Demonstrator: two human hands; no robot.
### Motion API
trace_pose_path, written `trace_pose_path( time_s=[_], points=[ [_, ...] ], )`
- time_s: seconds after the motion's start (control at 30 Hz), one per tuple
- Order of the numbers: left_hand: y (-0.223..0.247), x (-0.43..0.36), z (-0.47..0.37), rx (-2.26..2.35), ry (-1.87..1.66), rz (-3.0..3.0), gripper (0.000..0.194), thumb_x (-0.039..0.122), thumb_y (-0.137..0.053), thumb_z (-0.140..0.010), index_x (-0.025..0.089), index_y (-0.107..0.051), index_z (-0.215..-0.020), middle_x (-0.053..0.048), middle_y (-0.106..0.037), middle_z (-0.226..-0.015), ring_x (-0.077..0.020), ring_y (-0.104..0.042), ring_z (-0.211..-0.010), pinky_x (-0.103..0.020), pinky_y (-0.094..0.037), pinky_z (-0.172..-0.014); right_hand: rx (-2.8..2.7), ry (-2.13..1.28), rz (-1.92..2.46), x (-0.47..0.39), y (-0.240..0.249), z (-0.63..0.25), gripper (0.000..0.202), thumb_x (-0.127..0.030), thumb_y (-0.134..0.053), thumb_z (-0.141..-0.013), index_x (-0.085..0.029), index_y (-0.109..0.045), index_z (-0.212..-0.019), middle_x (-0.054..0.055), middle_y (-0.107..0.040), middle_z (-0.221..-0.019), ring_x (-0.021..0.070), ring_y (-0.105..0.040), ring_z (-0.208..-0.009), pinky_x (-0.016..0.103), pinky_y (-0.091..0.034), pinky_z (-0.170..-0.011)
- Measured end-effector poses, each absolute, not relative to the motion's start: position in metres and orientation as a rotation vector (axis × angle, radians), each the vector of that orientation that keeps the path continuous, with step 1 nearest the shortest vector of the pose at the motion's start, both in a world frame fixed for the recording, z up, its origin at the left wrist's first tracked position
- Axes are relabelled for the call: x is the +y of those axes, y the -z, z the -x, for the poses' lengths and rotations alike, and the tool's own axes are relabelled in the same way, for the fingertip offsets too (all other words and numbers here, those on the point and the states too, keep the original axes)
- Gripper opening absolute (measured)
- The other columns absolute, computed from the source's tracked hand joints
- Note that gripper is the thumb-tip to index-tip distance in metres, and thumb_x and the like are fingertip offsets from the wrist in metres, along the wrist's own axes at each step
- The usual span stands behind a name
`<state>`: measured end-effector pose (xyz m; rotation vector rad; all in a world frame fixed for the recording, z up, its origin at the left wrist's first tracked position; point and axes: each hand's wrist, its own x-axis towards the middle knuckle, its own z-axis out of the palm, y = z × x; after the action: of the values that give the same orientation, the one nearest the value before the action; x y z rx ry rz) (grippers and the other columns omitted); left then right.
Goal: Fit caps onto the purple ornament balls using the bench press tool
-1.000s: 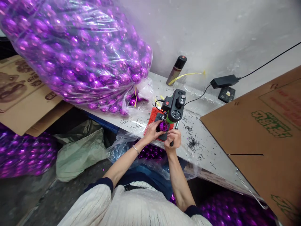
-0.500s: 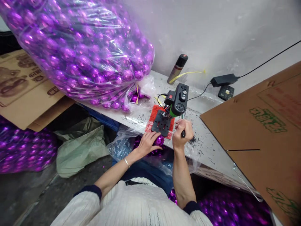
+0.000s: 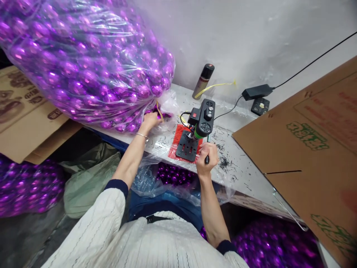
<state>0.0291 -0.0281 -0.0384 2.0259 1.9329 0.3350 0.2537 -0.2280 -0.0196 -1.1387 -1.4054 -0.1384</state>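
My left hand (image 3: pixel 150 121) reaches to the gathered mouth of a large clear bag of shiny purple balls (image 3: pixel 92 67). Its fingertips are hidden among the plastic and balls there, beside a yellow tie strip (image 3: pixel 160 111). My right hand (image 3: pixel 208 154) is wrapped round a black-ended handle (image 3: pixel 206 160), with a thin teal shaft showing above the fist. Just left of that fist stands a small black machine (image 3: pixel 205 118) with a slotted black plate (image 3: pixel 187 147) at its base. The plate rests on a red sheet (image 3: pixel 173 149).
Below the table edge, an opened clear bag (image 3: pixel 145 182) holds more purple balls (image 3: pixel 174 175). Black clippings (image 3: pixel 224 162) litter the white table (image 3: pixel 242 178). A spray can (image 3: pixel 203 81) and a power adapter (image 3: pixel 257 92) are at the back. A cardboard box (image 3: pixel 301 149) stands right.
My left hand has left the purple ball at the plate's front edge and moved up-left to the large bag. That ball no longer shows there. My right hand keeps its grip on the handle.
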Motion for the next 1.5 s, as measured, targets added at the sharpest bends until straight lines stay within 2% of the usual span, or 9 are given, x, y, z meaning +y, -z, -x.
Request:
trace_pose_path(
  time_s=[0.07, 0.17, 0.27, 0.4, 0.6, 0.73, 0.87, 1.07, 1.5],
  points=[
    [0.042, -0.031, -0.024, 1.854, -0.304, -2.046, 0.043, 0.035, -0.075, -0.079, 0.013, -0.065, -0.114, -0.020, -0.070, -0.110, -0.0367, -0.064, -0.108, -0.046, -0.048, -0.095, -1.397, 0.143, 1.136, -0.228, 0.021, -0.253, 0.029, -0.021, -0.042, -0.097, -0.022, -0.051, -0.069, 0.001, -0.059, -0.072, 0.0141, -0.060, -0.071, 0.030, -0.048, -0.069],
    [0.048, -0.046, -0.021, 1.786, -0.706, -1.995, 0.056, 0.033, -0.079, -0.075, 0.015, -0.060, -0.125, -0.018, -0.066, -0.121, -0.0347, -0.062, -0.114, -0.044, -0.047, -0.099, -1.413, 0.149, 1.122, -0.228, 0.021, -0.254, 0.028, -0.020, -0.043, -0.097, -0.022, -0.050, -0.069, 0.001, -0.060, -0.072, 0.0140, -0.060, -0.072, 0.030, -0.047, -0.069],
    [0.050, -0.072, -0.026, 1.545, -1.220, -1.749, 0.065, 0.044, -0.078, -0.077, 0.018, -0.056, -0.131, -0.014, -0.062, -0.128, -0.0302, -0.060, -0.119, -0.043, -0.047, -0.103, -1.435, 0.156, 1.114, -0.228, 0.019, -0.255, 0.027, -0.019, -0.043, -0.097, -0.022, -0.051, -0.070, 0.002, -0.060, -0.072, 0.0138, -0.060, -0.071, 0.030, -0.047, -0.068],
    [0.060, -0.121, -0.045, 1.152, -1.491, -1.286, 0.065, 0.063, -0.069, -0.080, 0.021, -0.059, -0.129, -0.011, -0.068, -0.120, -0.0243, -0.065, -0.112, -0.037, -0.052, -0.097, -1.407, 0.159, 1.135, -0.226, 0.011, -0.257, 0.027, -0.021, -0.044, -0.097, -0.022, -0.053, -0.071, 0.001, -0.060, -0.071, 0.0144, -0.061, -0.069, 0.031, -0.048, -0.069],
    [0.090, -0.178, -0.089, 0.860, -1.214, -0.806, 0.057, 0.065, -0.069, -0.079, 0.019, -0.066, -0.112, -0.010, -0.074, -0.108, -0.0220, -0.072, -0.095, -0.036, -0.059, -0.086, -1.394, 0.105, 1.179, -0.224, -0.009, -0.259, 0.031, -0.025, -0.043, -0.098, -0.022, -0.051, -0.068, -0.001, -0.057, -0.067, 0.0131, -0.058, -0.066, 0.030, -0.046, -0.066],
    [0.102, -0.179, -0.110, 0.921, -1.167, -0.768, 0.056, 0.055, -0.073, -0.081, 0.022, -0.059, -0.125, -0.009, -0.073, -0.113, -0.0221, -0.073, -0.100, -0.040, -0.058, -0.092, -1.412, 0.097, 1.202, -0.222, -0.019, -0.260, 0.033, -0.026, -0.043, -0.099, -0.022, -0.049, -0.067, -0.001, -0.056, -0.065, 0.0113, -0.056, -0.063, 0.028, -0.043, -0.063],
    [0.111, -0.173, -0.122, 1.024, -1.196, -1.057, 0.069, 0.052, -0.078, -0.076, 0.020, -0.054, -0.132, -0.010, -0.071, -0.119, -0.0224, -0.070, -0.106, -0.038, -0.055, -0.096, -1.428, 0.141, 1.241, -0.220, -0.024, -0.261, 0.033, -0.026, -0.043, -0.099, -0.022, -0.050, -0.067, -0.001, -0.055, -0.064, 0.0106, -0.054, -0.061, 0.027, -0.042, -0.063],
    [0.112, -0.176, -0.128, 1.178, -1.140, -1.678, 0.064, 0.049, -0.084, -0.071, 0.022, -0.061, -0.124, -0.009, -0.071, -0.117, -0.0264, -0.067, -0.107, -0.041, -0.052, -0.097, -1.455, 0.144, 1.223, -0.220, -0.024, -0.263, 0.030, -0.023, -0.044, -0.098, -0.022, -0.051, -0.069, -0.001, -0.054, -0.065, 0.0112, -0.054, -0.063, 0.028, -0.041, -0.063],
    [0.119, -0.174, -0.146, 1.219, -1.142, -2.024, 0.061, 0.050, -0.069, -0.087, 0.018, -0.051, -0.136, -0.014, -0.067, -0.122, -0.0283, -0.064, -0.113, -0.044, -0.050, -0.098, -1.488, 0.113, 1.178, -0.229, -0.016, -0.263, 0.024, -0.017, -0.045, -0.096, -0.022, -0.054, -0.074, 0.000, -0.058, -0.070, 0.0130, -0.057, -0.068, 0.028, -0.045, -0.066]
  ],
)
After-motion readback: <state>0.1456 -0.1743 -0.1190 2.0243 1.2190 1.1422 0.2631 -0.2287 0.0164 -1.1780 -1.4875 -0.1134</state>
